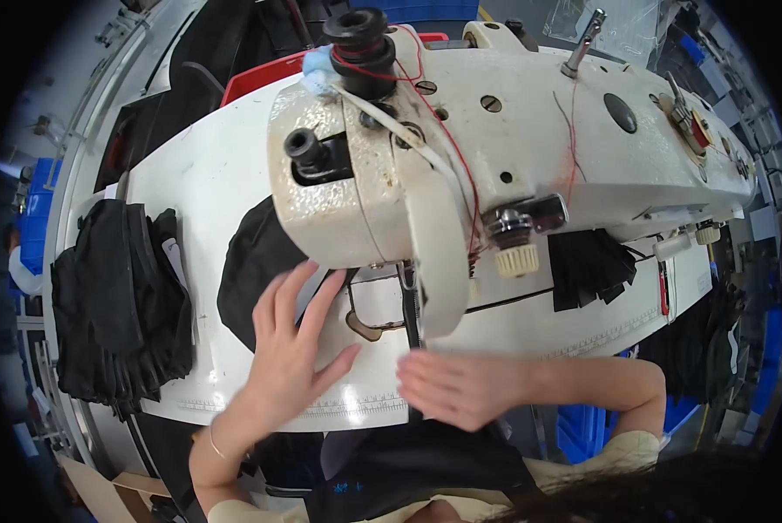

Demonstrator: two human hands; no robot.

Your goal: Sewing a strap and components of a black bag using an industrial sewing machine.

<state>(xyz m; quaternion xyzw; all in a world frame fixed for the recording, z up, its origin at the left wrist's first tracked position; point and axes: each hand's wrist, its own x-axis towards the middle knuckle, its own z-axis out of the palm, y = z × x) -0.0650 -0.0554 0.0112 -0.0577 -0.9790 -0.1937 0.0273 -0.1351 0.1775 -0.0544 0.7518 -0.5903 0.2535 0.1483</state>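
Observation:
A cream industrial sewing machine (382, 192) stands over the white table. Under its needle area runs a narrow black fabric strip (411, 318) that comes toward me. My right hand (447, 385) closes over the near part of this strip, its fingers pressed together and slightly blurred; the fingertips' hold is partly hidden. My left hand (288, 349) lies left of the needle plate (379, 303), fingers spread. Its fingertips reach the edge of a black fabric piece (256, 270), part of which is hidden behind the machine head.
A stack of black fabric pieces (125, 301) lies at the left of the white table (208, 174). More black cut pieces (589, 268) lie right of the needle. Red thread (447, 131) runs down the machine. A ruler strip (600, 342) follows the near edge; a blue crate (582, 431) stands below.

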